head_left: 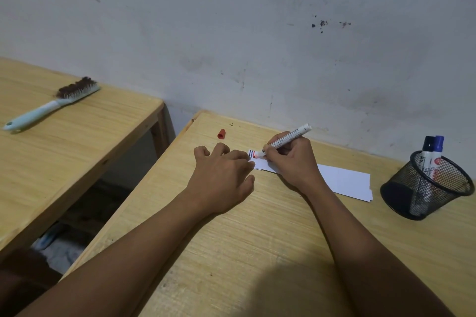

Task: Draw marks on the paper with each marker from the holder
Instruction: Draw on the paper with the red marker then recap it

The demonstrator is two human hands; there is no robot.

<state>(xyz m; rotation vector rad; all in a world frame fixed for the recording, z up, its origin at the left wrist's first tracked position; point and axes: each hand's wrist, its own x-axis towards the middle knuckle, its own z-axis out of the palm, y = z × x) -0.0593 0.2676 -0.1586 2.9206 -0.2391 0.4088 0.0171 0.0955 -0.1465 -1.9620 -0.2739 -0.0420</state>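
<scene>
Wooden table [257,239], set against a stained wall [257,33]. Paper [342,180]: white folded strip, lying near the table's far edge, running from mid-edge toward the right; its left end bears short stacked strokes, dark, blue and red. Right hand [291,159]: closed around an uncapped red marker [288,137], heel resting on the paper, marker tilted with its butt toward the wall and its tip touching the left end of the paper at the red stroke. Left hand [221,172]: holding nothing, palm down on the table, fingers loosely bent and spread, fingertips at the left end of the paper. Red cap [221,134]: loose on the table near the far left corner, apart from both hands. Holder [425,185]: black wire-mesh cup at the right edge of the table, just beside the paper's right end, containing two capped markers upright, one black-capped [428,147], one blue-capped [438,144]. Second wooden table [64,149], to the left, separate: carries a light blue brush [51,104] with dark bristles.
</scene>
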